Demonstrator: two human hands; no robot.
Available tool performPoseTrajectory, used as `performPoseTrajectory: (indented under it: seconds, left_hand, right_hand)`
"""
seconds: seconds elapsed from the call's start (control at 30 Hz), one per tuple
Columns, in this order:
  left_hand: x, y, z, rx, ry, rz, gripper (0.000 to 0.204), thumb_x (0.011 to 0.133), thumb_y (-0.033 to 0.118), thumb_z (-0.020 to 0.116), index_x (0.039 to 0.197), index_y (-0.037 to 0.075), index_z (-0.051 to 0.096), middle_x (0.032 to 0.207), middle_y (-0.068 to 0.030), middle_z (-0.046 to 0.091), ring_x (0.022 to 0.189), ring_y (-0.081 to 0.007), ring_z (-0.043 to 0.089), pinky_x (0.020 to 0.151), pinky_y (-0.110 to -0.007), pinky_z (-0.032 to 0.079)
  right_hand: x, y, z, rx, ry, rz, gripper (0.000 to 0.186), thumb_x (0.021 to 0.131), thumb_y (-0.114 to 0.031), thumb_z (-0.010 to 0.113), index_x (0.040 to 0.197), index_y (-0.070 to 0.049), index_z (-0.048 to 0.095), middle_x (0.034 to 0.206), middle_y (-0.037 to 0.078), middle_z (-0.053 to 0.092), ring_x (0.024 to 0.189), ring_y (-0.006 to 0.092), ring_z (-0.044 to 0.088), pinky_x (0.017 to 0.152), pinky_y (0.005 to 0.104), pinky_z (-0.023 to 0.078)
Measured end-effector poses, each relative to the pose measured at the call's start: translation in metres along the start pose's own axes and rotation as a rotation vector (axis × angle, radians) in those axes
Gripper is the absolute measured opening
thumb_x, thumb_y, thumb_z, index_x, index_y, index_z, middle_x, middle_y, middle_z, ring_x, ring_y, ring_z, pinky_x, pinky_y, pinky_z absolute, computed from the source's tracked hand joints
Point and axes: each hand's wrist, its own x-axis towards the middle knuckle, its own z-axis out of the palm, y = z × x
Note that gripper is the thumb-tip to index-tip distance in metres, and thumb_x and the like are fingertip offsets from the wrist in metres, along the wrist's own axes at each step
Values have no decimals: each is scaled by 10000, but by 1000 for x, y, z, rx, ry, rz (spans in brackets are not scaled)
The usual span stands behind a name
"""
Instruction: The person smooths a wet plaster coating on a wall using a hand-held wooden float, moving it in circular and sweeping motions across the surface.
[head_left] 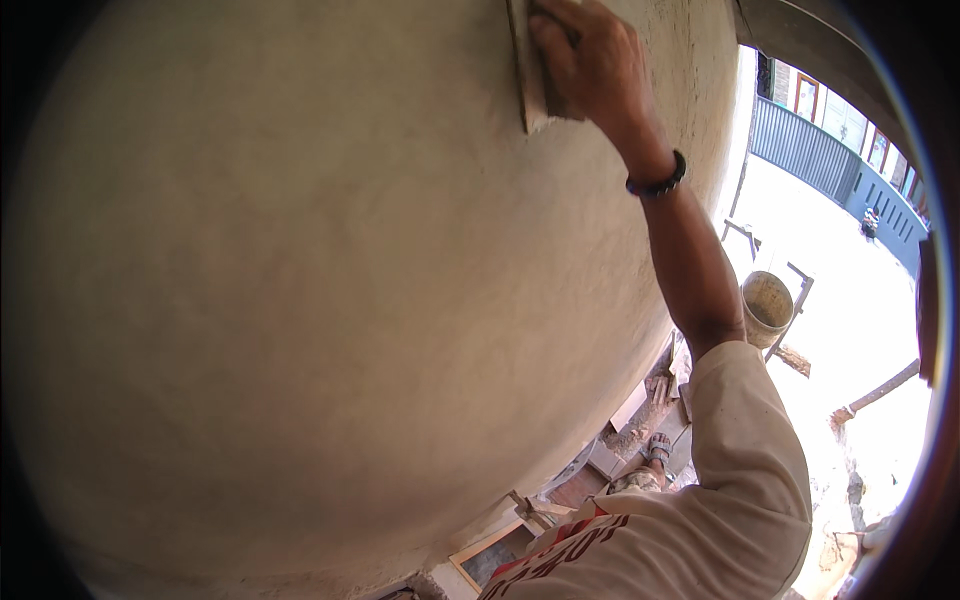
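Observation:
My right hand is raised at the top, fingers wrapped round a flat plastering float, whose plaster-smeared board lies against a large beige plastered wall. A dark bracelet circles my right wrist, and my beige sleeve runs down to the lower edge. My left hand is out of view.
A bucket stands among wooden supports at right. Below lie boards and rubble near my sandalled foot. Beyond the bright ground are a blue fence and a small indistinct object; a pole slants at right.

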Motion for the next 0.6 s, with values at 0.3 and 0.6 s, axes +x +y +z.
performPoseTrajectory:
  seconds: [0.3, 0.6]
  left_hand:
    - [-5, -3, 4, -11, -26, -14, 749, 897, 703, 300, 1474, 227, 339, 1509, -229, 286, 1298, -568, 309, 998, -674, 277]
    - [-12, -7, 25, -94, -48, -51, 807, 867, 741, 318, 1485, 223, 321, 1542, -236, 202, 1322, -605, 222, 973, -708, 265]
  right_hand:
    - [-15, -18, -9, 0, -83, 26, 297, 832, -148, 610, 1114, -159, 702, 717, 120, 521, 604, 282, 573, 524, 398, 460]
    - [-50, -34, -12, -5, -110, -82, 318, 827, -149, 618, 1135, -140, 693, 682, 109, 506, 587, 257, 562, 540, 371, 478]
